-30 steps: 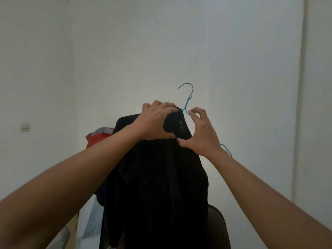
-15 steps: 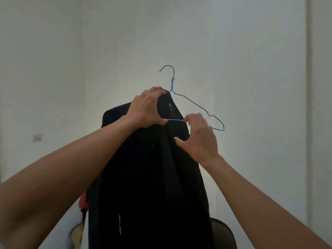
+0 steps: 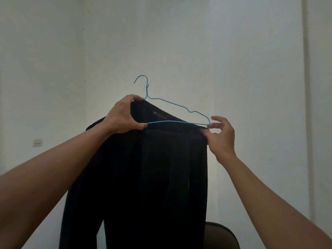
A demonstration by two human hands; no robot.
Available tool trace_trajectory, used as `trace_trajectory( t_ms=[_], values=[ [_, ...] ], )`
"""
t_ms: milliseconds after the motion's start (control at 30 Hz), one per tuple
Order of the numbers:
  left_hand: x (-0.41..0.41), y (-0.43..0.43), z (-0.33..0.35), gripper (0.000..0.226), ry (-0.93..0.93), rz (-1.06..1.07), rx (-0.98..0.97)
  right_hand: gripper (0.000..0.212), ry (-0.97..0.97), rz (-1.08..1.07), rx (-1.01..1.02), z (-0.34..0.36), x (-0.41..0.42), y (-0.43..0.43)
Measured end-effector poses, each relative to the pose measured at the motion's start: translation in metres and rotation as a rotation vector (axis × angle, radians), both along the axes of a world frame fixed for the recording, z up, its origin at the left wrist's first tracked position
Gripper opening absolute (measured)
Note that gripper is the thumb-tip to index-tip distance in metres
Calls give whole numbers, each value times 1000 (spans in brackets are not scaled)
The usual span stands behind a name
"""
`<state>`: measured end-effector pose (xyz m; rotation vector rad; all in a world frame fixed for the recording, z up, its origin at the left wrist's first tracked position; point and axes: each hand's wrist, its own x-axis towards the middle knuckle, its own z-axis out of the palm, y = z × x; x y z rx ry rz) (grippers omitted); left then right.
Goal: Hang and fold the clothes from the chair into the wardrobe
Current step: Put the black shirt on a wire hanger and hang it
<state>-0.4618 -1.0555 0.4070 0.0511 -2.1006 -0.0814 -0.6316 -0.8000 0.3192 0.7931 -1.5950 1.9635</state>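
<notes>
Black cloth [image 3: 152,168] over thin wire hanger [image 3: 147,90]

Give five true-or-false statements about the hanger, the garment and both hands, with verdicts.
1. The hanger is blue wire. True.
2. The garment is white. False: it is black.
3. The left hand grips the hanger together with the garment. True.
4. The right hand hangs idle, apart from the garment. False: it pinches the garment's corner at the hanger's far end.
5. The hanger's hook sits on a rail. False: it is free in the air, in front of the wall.
</notes>
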Motion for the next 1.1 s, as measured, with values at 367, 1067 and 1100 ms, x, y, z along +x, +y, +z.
trace_trajectory(
  t_ms=[367, 1067, 1100],
  values=[
    [19, -20, -13, 83, 1, -84, -8, 17, -71, 222, 152, 21, 2, 5],
    [-11, 8, -30, 89, 30, 288, -178, 17, 255, -299, 640, 30, -2, -13],
    [-13, 11, -32, 91, 33, 267, -163, 17, 229, -286, 527, 31, 1, -17]
  ],
)
